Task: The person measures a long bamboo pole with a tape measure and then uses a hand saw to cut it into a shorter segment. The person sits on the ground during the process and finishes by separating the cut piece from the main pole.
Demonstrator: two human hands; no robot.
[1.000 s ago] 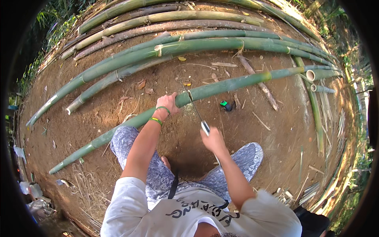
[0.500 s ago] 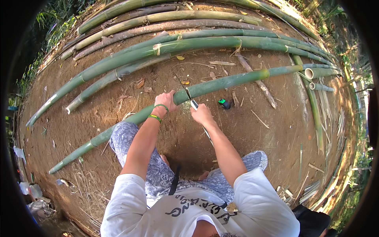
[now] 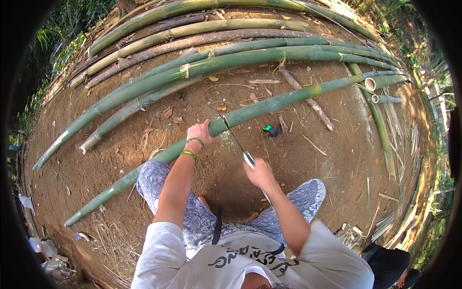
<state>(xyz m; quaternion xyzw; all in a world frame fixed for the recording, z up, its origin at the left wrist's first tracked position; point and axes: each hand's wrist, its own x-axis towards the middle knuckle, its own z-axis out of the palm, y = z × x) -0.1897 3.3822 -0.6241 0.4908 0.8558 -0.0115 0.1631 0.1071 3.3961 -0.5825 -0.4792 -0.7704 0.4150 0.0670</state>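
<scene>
Right hand [image 3: 260, 172] is fisted round the handle of a long blade [image 3: 234, 137], tip at the green bamboo pole [image 3: 269, 103] lying on the dirt. Left hand [image 3: 199, 132] is clamped on the pole, fingers curled. Chopping step judged underway; a steady pole and clear left fingers are called for. Small green-black object [image 3: 269, 130] lies beyond.

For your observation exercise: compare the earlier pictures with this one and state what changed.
The right hand, gripping the long blade, swung forward to the bamboo pole, then drew back again toward the body. The left hand stayed on the pole; the small green object stayed put.
</scene>
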